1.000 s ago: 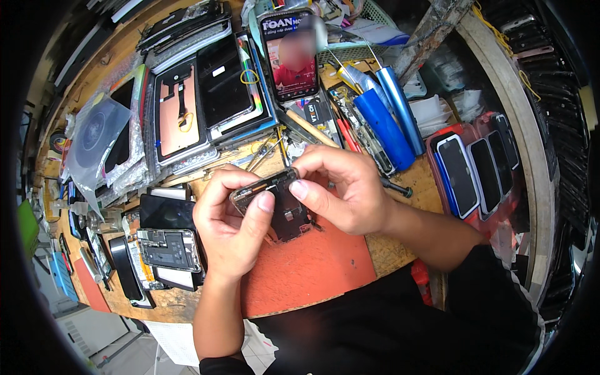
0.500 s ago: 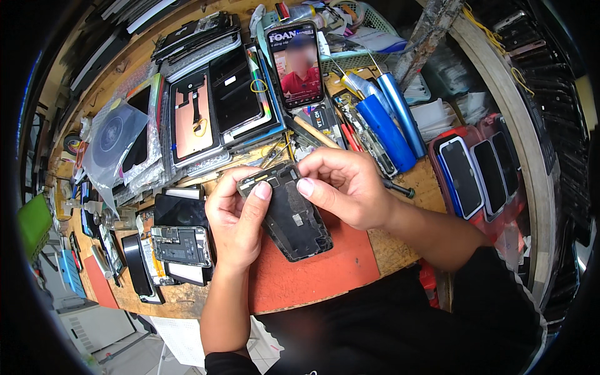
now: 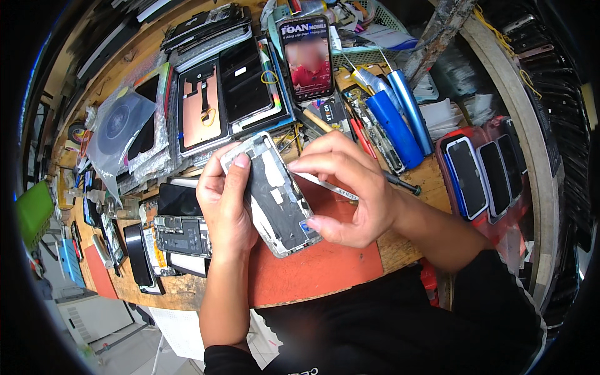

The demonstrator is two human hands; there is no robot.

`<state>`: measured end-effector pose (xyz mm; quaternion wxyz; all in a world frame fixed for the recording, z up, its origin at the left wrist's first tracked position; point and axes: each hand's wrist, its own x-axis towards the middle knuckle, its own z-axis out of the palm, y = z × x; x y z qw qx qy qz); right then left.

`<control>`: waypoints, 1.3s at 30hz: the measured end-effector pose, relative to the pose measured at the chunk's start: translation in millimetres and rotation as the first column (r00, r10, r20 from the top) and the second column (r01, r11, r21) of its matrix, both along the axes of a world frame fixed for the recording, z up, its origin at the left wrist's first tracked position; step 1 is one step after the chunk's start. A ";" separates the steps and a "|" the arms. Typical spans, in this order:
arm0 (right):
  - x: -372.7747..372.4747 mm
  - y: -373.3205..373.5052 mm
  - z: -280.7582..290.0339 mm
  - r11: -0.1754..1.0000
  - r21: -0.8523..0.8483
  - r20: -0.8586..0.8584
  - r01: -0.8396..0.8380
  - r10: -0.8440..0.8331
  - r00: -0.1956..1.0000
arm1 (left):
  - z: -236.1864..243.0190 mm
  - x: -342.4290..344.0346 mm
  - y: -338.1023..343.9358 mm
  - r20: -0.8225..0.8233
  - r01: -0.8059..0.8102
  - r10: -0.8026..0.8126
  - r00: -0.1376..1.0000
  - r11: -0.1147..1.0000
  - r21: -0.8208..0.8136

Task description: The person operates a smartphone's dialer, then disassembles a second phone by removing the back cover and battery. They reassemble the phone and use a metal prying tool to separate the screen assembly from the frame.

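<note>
My left hand point(image 3: 226, 200) is closed on the upper left edge of a phone screen panel point(image 3: 275, 194), thumb on top and fingers underneath. The panel is tilted above a red mat point(image 3: 337, 269). It shows a dark grey face with pale patches and a whitish rim, plus a small blue patch near its lower right corner. My right hand point(image 3: 362, 194) curls round the panel's right side, forefinger at the edge and thumb near that corner. A narrow white strip with dark print point(image 3: 328, 185) shows between that thumb and forefinger; whether it is held is unclear.
An opened phone point(image 3: 182, 236) lies left among other handsets. Behind are stacked screens point(image 3: 247, 81), an upright lit phone point(image 3: 307, 59), blue cylinders point(image 3: 395, 131) and a green basket point(image 3: 381, 28). White-framed phones point(image 3: 467, 175) stand at right. A dark-handled tool point(image 3: 403, 183) lies beyond my right hand.
The panel now shows a grey, pale-rimmed face instead of a black one. My right thumb has moved from its top edge to the lower right corner, and the white strip has appeared.
</note>
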<state>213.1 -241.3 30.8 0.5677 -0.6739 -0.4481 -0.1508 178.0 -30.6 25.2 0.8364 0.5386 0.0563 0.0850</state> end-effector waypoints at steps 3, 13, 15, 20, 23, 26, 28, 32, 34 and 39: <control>1.9 5.5 -3.2 0.998 -0.003 0.111 0.062 -0.061 0.992 | -1.6 1.3 -1.4 -0.013 -0.023 0.023 1.000 0.999 0.022; -2.7 1.5 0.8 0.999 0.006 -0.107 0.049 -0.049 0.993 | 0.5 0.4 -7.6 -0.112 0.023 -0.028 0.993 0.999 -0.041; -1.2 0.8 2.0 0.999 0.011 -0.119 0.044 -0.042 0.992 | 0.8 0.7 -7.6 -0.135 0.018 -0.018 0.991 1.000 -0.003; 1.0 -1.2 -0.3 0.999 0.054 -0.300 0.001 0.016 0.954 | 2.4 0.5 -8.7 -0.140 0.050 -0.041 0.989 0.997 0.058; 1.8 -2.2 -4.6 0.985 0.167 -0.475 -0.032 0.109 0.873 | 4.5 -0.6 -9.3 -0.174 0.125 -0.115 0.978 0.991 0.050; 2.1 -4.5 -7.9 0.963 0.262 -0.577 -0.060 0.206 0.790 | 5.5 -1.9 -10.6 -0.237 0.149 -0.147 0.960 0.989 -0.007; 1.4 -3.7 -9.0 0.940 0.338 -0.630 -0.053 0.268 0.729 | 6.4 -0.4 -9.6 -0.273 0.201 -0.211 0.938 0.977 -0.066; 2.2 -5.4 -6.8 0.944 0.329 -0.712 -0.030 0.269 0.649 | 8.1 -1.7 -10.7 -0.308 0.231 -0.254 0.917 0.967 -0.112; 3.1 -6.0 -5.7 0.955 0.297 -0.729 -0.014 0.236 0.643 | 9.4 -1.9 -10.5 -0.332 0.247 -0.272 0.903 0.962 -0.117; 5.6 -6.3 -7.1 0.955 0.294 -0.751 0.030 0.211 0.626 | 10.4 -1.7 -10.8 -0.365 0.286 -0.306 0.879 0.952 -0.109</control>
